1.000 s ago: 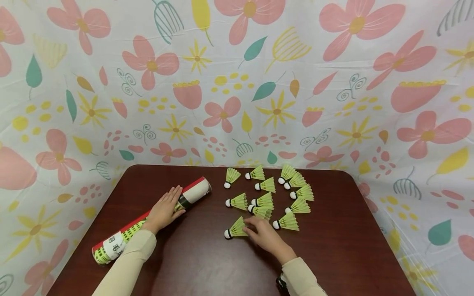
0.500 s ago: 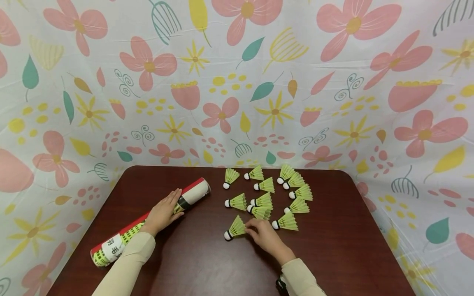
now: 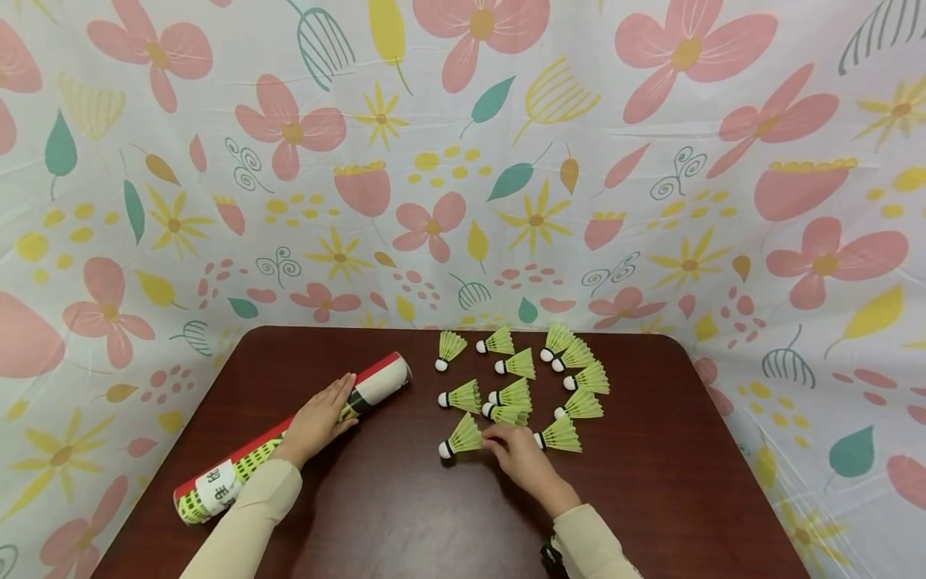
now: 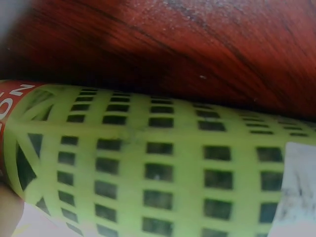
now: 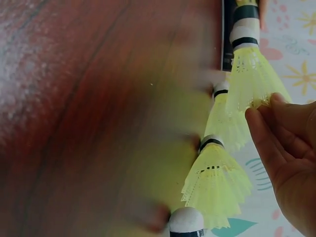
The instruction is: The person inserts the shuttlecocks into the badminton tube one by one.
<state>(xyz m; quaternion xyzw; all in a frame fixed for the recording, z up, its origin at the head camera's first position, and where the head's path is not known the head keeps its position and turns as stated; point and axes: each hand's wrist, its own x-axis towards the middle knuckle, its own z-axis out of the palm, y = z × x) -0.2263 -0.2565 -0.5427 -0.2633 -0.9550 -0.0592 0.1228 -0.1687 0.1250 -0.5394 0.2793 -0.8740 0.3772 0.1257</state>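
Note:
My left hand [image 3: 318, 422] rests across the shuttlecock tube [image 3: 382, 379], its fingers lying straight over the top and the thumb on the near side. The tube lies slanted on the left of the table; its red, yellow-green and white label fills much of the left wrist view. Between thumb and fingertips, my right hand [image 3: 524, 462] pinches the skirt rim of a yellow shuttlecock [image 3: 463, 437]. Its white cork points left, a little above the table. The right wrist view shows this shuttlecock [image 5: 254, 74] in the fingertips, with others behind it.
Several more yellow shuttlecocks lie on the dark red-brown table [image 3: 405, 515], some overlapping, such as the pair [image 3: 509, 413] beyond my right hand and the right-hand row [image 3: 587, 376]. A flower-patterned cloth [image 3: 434, 265] hangs behind the table.
The pinched shuttlecock has risen slightly and moved away from me, its cork tilting up, as my right hand grips its skirt. My left hand stays on the tube.

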